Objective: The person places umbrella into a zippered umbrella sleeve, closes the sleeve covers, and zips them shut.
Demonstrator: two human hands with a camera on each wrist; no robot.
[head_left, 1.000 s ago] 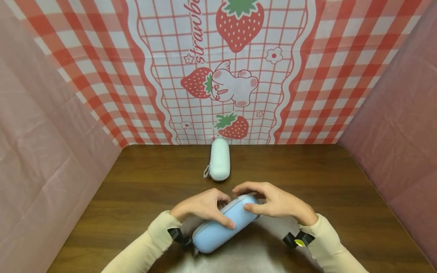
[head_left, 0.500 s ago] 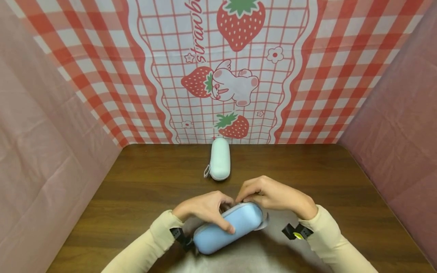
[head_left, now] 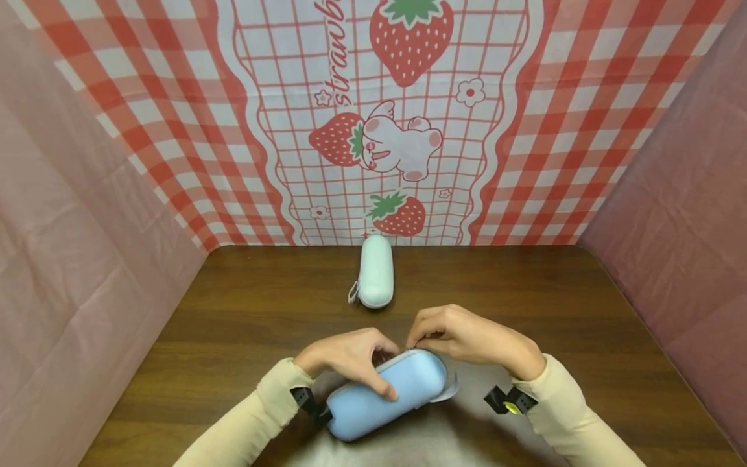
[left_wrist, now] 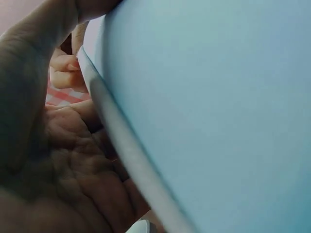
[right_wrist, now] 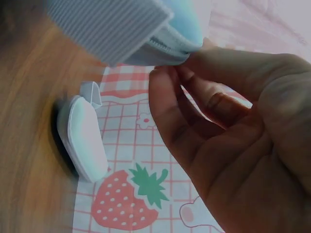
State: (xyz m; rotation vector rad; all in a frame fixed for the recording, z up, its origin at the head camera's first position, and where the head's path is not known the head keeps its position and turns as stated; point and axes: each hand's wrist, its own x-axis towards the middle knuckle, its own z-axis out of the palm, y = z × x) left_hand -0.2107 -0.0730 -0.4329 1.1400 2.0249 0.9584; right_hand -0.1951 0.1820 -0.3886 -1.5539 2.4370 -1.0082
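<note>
A light blue zip case (head_left: pixel 367 418) with rounded ends is held at a slant low in the head view. My left hand (head_left: pixel 350 353) grips it from its left side, thumb across the top face and fingers mostly hidden on the far side. At its upper right end, my right hand (head_left: pixel 481 337) pinches at the zipper (right_wrist: pixel 165 47); the pull itself is hidden between thumb and fingers. Only a short stretch of zipper teeth shows there. A grey strap (right_wrist: pixel 116 29) sticks out from that same end. In the left wrist view, the blue face fills most of the frame.
Farther back on the brown wooden table (head_left: pixel 262 292) lies a smaller pale mint case (head_left: pixel 376 272) with a loop at its near left. Behind it hangs a strawberry-print cloth (head_left: pixel 496 162). Pink cloth (head_left: pixel 87 259) walls flank both sides.
My right hand has moved from around the case's upper right end to pinching at its far-side zipper. The case has turned slightly and its grey strap now shows. My left hand keeps its grip.
</note>
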